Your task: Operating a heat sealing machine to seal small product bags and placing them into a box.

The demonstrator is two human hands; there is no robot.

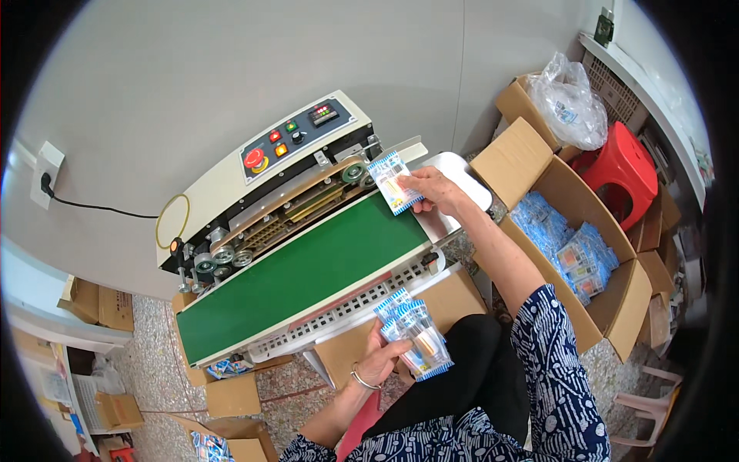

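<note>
My right hand [437, 191] pinches a small blue-and-white printed plastic packet [385, 174] at the right end of a band sealer [219, 181]. The packet's upper edge is beside the sealer's rollers, and its lower part hangs over the end of the green conveyor belt [308, 266]. Nearer to me, above my lap, my left hand [376, 359] grips a fanned stack of similar packets [422, 346], thumb on top. Whether the pinched packet touches the rollers, I cannot tell.
To the right stands an open cardboard carton [630, 304] holding many blue packets [570, 246]. Behind it are a red plastic stool [627, 173] and a clear plastic bag [568, 104] on another box. A black power cord [108, 206] runs to the wall. More packets [209, 446] lie in a lower-left carton.
</note>
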